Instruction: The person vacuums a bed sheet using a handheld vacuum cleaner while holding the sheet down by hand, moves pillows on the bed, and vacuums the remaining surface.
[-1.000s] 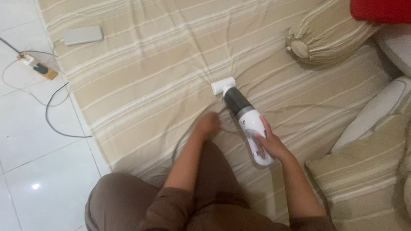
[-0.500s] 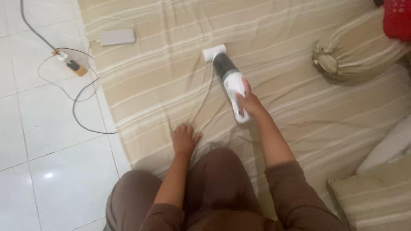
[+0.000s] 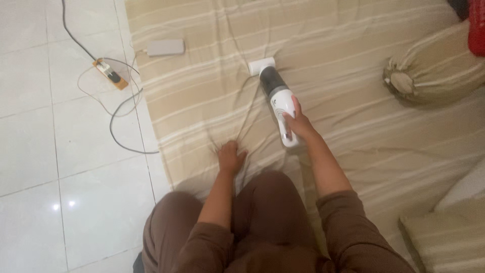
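Gripping the white handheld vacuum with a dark grey midsection (image 3: 277, 96), right hand (image 3: 299, 124) is wrapped around the rear of its body, fingers closed on the casing. Vacuum is lying at a slant on the beige striped bedsheet (image 3: 353, 131), its white T-shaped nozzle (image 3: 261, 66) touching the fabric at the far end, away from the person. Sheet is puckering into creases around the nozzle.

Left hand (image 3: 231, 157) is pressing flat on the sheet, fingers spread, holding nothing; creases are fanning out from it toward the nozzle. Hands are sitting apart, left one nearer the person and closer to the sheet's edge.

Person is kneeling at the near edge of the mattress, wearing brown long sleeves and brown trousers (image 3: 262, 222).

Further out: a flat grey rectangular device (image 3: 165, 47) is lying on the sheet near its left edge, well apart from the vacuum. An orange power strip (image 3: 110, 74) with grey cables is sitting on the white tiled floor (image 3: 45, 151) just beyond. A striped beige bolster pillow (image 3: 434, 65) is lying at the right, a red object (image 3: 477, 28) just behind it, and a striped cushion (image 3: 444, 237) is showing at the lower right corner.
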